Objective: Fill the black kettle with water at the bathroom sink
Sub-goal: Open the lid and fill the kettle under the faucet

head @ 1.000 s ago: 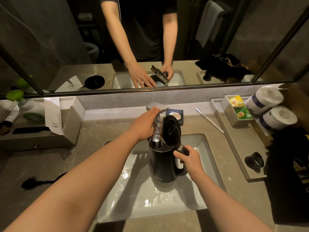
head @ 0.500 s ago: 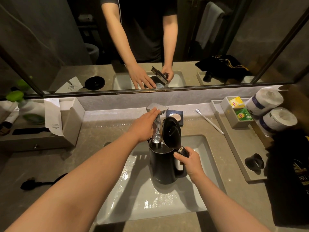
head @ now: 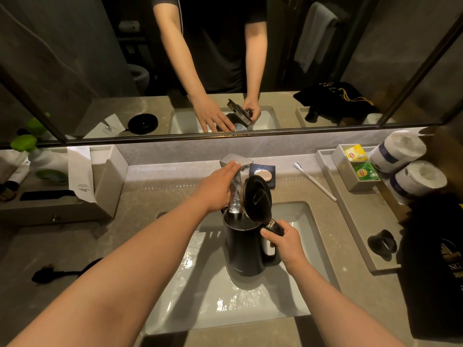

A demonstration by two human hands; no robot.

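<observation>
At the centre of the frame, the black kettle (head: 246,249) is standing upright in the white sink (head: 295,291) with its lid (head: 257,197) hinged open and tilted toward the right. The right hand (head: 286,242) is closing its grip around the kettle's handle at the right side of the body, fingers wrapped fully about it. The left hand (head: 216,189) is resting flat and open-fingered on the square metal tap (head: 236,162), grasping nothing else. A stream of water (head: 235,196) is falling from the tap into the kettle's mouth. On the surface at upper right, a toothbrush (head: 314,181) is lying just beside a tray (head: 350,214) that is holding tea bags (head: 364,171) and a black cup (head: 382,244); two paper rolls (head: 411,166) are lying at the right edge. A round kettle base (head: 142,123) is appearing only in the mirror (head: 75,71), at upper left.
</observation>
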